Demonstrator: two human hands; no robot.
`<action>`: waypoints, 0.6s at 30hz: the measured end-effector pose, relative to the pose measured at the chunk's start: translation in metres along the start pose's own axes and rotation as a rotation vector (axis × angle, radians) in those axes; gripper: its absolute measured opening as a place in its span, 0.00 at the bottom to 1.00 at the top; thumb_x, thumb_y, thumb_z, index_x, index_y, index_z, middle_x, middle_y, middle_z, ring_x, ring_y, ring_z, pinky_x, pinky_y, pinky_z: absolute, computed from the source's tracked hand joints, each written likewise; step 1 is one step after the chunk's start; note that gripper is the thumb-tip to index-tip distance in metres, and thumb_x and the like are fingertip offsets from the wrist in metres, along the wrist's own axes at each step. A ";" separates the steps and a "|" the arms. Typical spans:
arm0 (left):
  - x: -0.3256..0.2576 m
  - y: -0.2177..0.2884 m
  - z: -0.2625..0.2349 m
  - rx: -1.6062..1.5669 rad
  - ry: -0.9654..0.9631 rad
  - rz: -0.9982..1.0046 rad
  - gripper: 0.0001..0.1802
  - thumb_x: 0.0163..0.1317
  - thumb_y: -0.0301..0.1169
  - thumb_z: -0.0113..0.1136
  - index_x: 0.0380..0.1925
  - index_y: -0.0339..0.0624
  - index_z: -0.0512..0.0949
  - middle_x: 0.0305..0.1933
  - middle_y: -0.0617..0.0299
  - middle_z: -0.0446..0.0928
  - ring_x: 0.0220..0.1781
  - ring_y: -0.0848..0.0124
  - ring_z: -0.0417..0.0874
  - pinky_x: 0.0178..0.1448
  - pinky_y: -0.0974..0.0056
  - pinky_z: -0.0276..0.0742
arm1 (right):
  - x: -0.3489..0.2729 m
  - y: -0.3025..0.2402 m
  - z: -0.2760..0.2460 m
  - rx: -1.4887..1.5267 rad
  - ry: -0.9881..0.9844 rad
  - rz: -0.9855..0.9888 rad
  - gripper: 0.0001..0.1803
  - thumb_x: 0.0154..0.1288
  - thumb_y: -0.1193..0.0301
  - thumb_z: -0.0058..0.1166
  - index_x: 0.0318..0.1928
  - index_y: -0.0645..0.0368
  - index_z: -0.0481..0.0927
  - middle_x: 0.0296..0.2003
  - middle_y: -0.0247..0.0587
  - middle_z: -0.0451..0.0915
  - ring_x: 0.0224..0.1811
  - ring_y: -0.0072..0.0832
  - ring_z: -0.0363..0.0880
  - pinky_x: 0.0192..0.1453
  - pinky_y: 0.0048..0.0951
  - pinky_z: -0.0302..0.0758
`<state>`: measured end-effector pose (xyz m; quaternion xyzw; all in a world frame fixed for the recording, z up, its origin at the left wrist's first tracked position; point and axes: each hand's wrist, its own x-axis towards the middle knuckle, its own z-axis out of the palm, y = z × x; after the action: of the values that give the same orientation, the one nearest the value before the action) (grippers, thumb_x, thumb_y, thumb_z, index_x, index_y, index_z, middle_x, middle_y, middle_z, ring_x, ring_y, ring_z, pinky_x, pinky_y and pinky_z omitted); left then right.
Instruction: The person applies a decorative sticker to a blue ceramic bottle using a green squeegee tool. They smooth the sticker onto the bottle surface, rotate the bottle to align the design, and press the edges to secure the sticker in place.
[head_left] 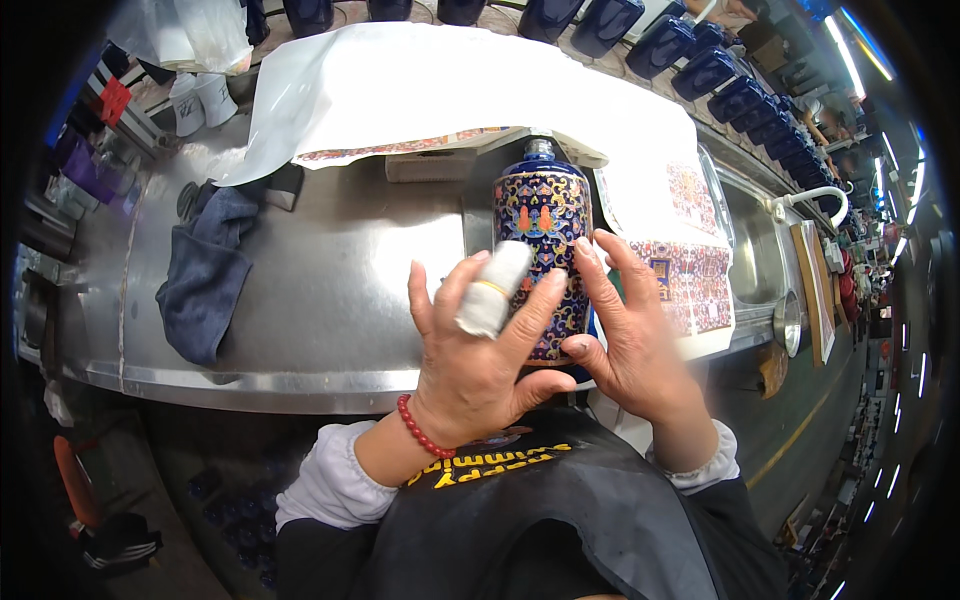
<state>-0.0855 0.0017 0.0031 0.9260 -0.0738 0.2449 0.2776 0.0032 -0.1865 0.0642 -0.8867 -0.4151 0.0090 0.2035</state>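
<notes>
A dark blue bottle [540,220] with a colourful floral pattern lies or stands before me at the steel table's near edge, its neck pointing away. My left hand [470,350] is at its left side, fingers spread, the index fingertip on the patterned surface. One finger wears a white wrap [495,290] held by a yellow band. My right hand [635,340] spreads its fingers along the bottle's right side, fingertips touching or very close to it. The bottle's lower end is partly behind my hands, and whatever supports it is hidden.
White sheets [450,80] cover the table's far part; patterned decal sheets [690,285] lie to the right. A blue-grey cloth [208,275] rests on the steel table [330,290]. Beyond the sink [750,240], several blue bottles [665,45] line a curved rack. A metal bowl [787,322] is at right.
</notes>
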 end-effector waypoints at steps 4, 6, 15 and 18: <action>0.010 0.010 0.005 0.041 0.034 0.130 0.46 0.66 0.75 0.39 0.69 0.56 0.76 0.69 0.63 0.74 0.77 0.52 0.58 0.81 0.31 0.25 | 0.001 0.008 0.004 0.094 0.011 0.043 0.47 0.63 0.57 0.67 0.77 0.60 0.62 0.72 0.60 0.60 0.69 0.59 0.66 0.73 0.52 0.65; 0.014 0.013 0.006 0.038 -0.006 0.123 0.47 0.66 0.74 0.40 0.72 0.54 0.73 0.70 0.68 0.74 0.79 0.51 0.56 0.80 0.29 0.23 | 0.002 0.012 0.007 0.122 0.018 0.033 0.49 0.64 0.56 0.66 0.78 0.63 0.58 0.73 0.61 0.60 0.71 0.59 0.64 0.74 0.52 0.65; 0.032 0.022 0.001 0.070 0.020 -0.053 0.51 0.61 0.72 0.50 0.74 0.46 0.68 0.72 0.58 0.72 0.77 0.51 0.61 0.76 0.23 0.29 | -0.003 0.026 0.017 0.109 0.017 -0.020 0.50 0.68 0.50 0.62 0.79 0.65 0.54 0.74 0.63 0.57 0.73 0.60 0.62 0.76 0.51 0.63; 0.044 0.027 0.004 0.016 -0.062 0.012 0.55 0.56 0.70 0.59 0.74 0.41 0.67 0.73 0.54 0.69 0.78 0.47 0.58 0.75 0.22 0.33 | -0.001 0.030 0.022 0.137 0.008 -0.008 0.50 0.70 0.49 0.59 0.79 0.67 0.54 0.74 0.64 0.58 0.73 0.61 0.62 0.75 0.52 0.64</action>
<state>-0.0532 -0.0231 0.0347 0.9349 -0.0860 0.2182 0.2665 0.0204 -0.1971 0.0323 -0.8689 -0.4163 0.0334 0.2655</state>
